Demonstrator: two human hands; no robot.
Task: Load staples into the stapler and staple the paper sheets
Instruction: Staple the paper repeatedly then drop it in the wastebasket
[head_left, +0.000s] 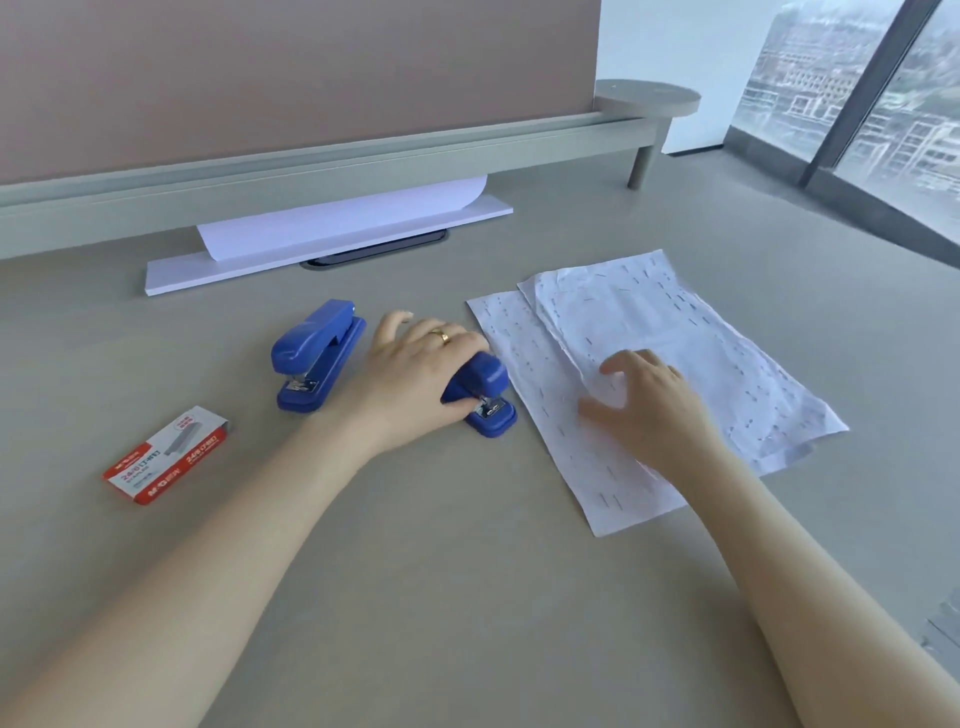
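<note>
Two blue staplers sit on the grey desk. One stapler (318, 354) stands free at centre left. My left hand (415, 371) lies over the other stapler (485, 397), fingers wrapped around its top, just left of the paper. The crumpled paper sheets (670, 374) carry many staples and lie on the right. My right hand (649, 405) rests flat on them with fingers spread. A red and white staple box (166, 454) lies at the left, its end flap open.
A stack of white paper (322, 244) with a curled top sheet lies at the back by the desk divider (311, 171), over a cable slot (374, 252). A round shelf (647, 98) stands at the back right. Windows are on the right.
</note>
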